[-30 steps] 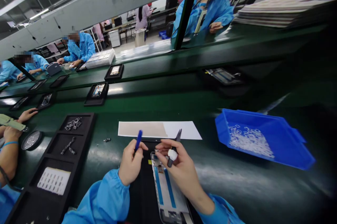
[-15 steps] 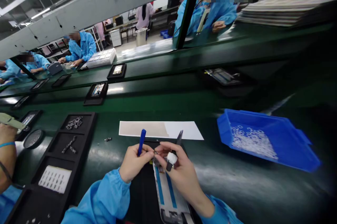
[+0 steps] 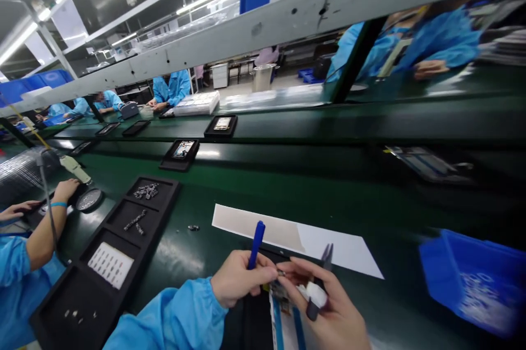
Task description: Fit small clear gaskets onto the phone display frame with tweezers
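Observation:
My left hand is closed, with a blue pen standing up between its fingers. Its thumb and forefinger meet the fingertips of my right hand at a tiny part, mostly hidden and too small to name. Dark tweezers lie in my right hand, points away from me, with a white wrapping by the grip. Just under both hands is a phone body with blue strips, partly covered by the right hand and cut off by the lower edge.
A black compartment tray with small parts stands at left, near a round dish and a co-worker's arm. White paper lies beyond my hands. A blue bin of small white pieces is at right. Phone trays sit farther back.
The view has swung to the right and tilted, so my hands appear lower and more of the neighbour's hands shows at left. Both hands keep the same grip, fingertips together.

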The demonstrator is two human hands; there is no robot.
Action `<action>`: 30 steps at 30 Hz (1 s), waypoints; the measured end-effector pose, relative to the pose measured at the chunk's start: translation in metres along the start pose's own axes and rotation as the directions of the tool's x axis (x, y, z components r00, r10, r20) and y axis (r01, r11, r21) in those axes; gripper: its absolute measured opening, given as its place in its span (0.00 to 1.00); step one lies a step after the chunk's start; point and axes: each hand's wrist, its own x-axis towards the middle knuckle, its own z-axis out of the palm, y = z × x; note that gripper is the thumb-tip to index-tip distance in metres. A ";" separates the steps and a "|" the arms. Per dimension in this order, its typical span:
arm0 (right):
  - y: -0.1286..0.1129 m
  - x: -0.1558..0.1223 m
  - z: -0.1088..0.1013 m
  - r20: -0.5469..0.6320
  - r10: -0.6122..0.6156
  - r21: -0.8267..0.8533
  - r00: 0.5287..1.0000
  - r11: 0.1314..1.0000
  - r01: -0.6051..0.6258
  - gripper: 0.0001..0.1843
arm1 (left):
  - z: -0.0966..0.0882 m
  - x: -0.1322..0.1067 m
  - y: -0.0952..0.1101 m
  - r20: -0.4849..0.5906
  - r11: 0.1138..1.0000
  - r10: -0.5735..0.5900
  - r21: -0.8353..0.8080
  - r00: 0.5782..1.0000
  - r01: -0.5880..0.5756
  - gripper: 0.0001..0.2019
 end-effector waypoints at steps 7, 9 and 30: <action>0.010 0.003 -0.009 0.026 0.114 -0.033 0.993 0.993 -0.113 0.23 | 0.002 0.001 -0.003 0.093 0.980 -0.026 -0.194 0.995 0.043 0.28; 0.011 0.004 -0.010 -0.013 0.094 -0.116 0.996 0.989 -0.094 0.23 | 0.001 0.001 -0.003 0.089 0.982 -0.030 -0.183 0.996 0.046 0.28; -0.003 0.010 -0.011 0.149 -0.063 -0.132 0.987 0.988 0.083 0.12 | -0.005 0.000 0.002 0.041 0.997 -0.070 0.036 0.997 0.068 0.29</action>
